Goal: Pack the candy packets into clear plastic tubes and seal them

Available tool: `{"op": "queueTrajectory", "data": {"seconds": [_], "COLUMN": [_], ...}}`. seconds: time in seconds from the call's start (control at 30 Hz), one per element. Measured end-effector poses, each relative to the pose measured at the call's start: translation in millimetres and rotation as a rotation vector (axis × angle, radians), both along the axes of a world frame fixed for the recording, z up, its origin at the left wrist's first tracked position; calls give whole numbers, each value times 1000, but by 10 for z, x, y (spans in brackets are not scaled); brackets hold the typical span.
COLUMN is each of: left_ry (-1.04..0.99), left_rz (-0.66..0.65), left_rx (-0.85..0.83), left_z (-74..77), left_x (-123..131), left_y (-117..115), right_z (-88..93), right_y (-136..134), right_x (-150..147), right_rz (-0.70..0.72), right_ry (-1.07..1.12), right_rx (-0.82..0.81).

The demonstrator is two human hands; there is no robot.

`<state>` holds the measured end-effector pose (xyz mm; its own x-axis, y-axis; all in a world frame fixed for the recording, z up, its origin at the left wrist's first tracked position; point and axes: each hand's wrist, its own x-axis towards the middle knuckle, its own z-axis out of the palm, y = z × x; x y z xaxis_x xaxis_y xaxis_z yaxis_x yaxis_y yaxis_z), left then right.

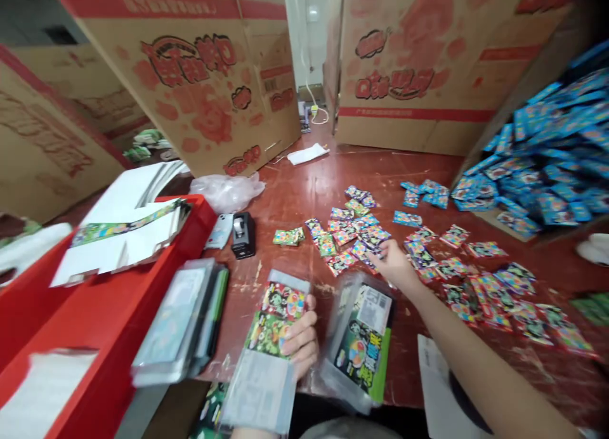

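My left hand (301,344) is closed around a clear plastic sleeve (266,356) that has a printed green card inside. My right hand (392,262) reaches forward over the red-brown table (304,198), fingers bent down onto a scatter of small colourful sachets (354,242); whether it grips one is hidden. A second clear packet with a green printed card (361,344) lies between my two arms near the table's front edge.
Left stands a red crate (99,318) holding white flat cartons, with a stack of clear sleeves (183,318) leaning on it. A black device (243,235) and phone (221,231) lie nearby. Large cardboard boxes (209,71) stand behind. An open box of blue sachets (547,153) is at right.
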<state>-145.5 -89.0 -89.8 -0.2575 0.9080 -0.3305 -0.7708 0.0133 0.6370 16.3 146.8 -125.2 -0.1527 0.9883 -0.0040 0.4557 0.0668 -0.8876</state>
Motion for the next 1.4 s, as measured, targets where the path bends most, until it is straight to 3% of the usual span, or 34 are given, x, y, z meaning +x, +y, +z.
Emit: {"op": "queueTrajectory", "data": {"seconds": [0.07,0.13,0.3,0.47,0.53,0.77,0.93,1.03,1.13,1.33,1.4], "left_ry": [-48,37,263,493,501,650,745,794,837,776,771], "left_rz": [33,24,-1,-114,-151,-176,-239,-276,-264,-217,-196], "left_rx": [-33,-116,-212,-317,-301,-126,-53,-37,-44,-78,-97], "left_z": [18,67,178,103,94,183,272,318,326,264,255], "left_x": [29,23,-85,-75,5,445,581,604,618,644,659], "left_y": [-11,-2,68,147,166,209,116,68,62,60,48], "right_z": [-68,-36,263,416,475,738,945,1048,1037,796,773], "right_y": [20,-1,-222,-539,-644,-835,-798,-792,-844,-971,-1001], "right_x": [-52,-41,264,524,552,443,508,523,454,384,390], "right_rz": [9,39,200,276,284,285,530,668,645,503,510], "right_ry": [39,96,325,758,779,596,377,290,308,313,303], "right_rx": [-91,-182,-391,-623,-572,-172,-36,-37,-92,-181,-139]}}
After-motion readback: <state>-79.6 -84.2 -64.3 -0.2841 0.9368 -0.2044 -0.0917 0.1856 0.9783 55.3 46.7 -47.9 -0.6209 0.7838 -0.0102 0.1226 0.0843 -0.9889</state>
